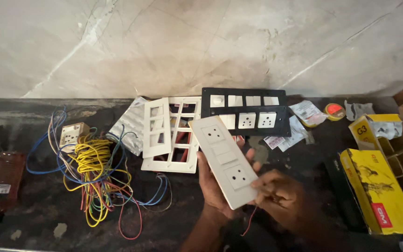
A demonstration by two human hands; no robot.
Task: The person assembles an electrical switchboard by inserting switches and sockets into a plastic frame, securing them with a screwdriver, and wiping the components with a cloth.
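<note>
A: What have the hands got?

B: A long white switch plate with two round-pin sockets and switches between them. The left hand cradles it from behind and below, fingers curled round its near edge, with one fingertip showing past the far edge by the lower socket. It is tilted, top end pointing away toward the wall.

A: And the right hand?

B: Its fingers are drawn narrow and pinch the lower right corner of the same plate, thumb and forefinger meeting just beside the lower socket. A thin red wire hangs down below those fingers.

A: What lies beyond the fingertips?

B: Just past the plate's top end, a black switch board with white switches and sockets, lying flat against the marble wall. Left of the left fingers, white empty frame plates stacked on one another. Farther left, a tangle of yellow, blue and red wires with a small socket block on it, and a dark plastic bottle at the edge.

A: To the right?

B: Well apart from the right fingers, a yellow carton, an open box behind it, and a roll of tape near the wall
</note>
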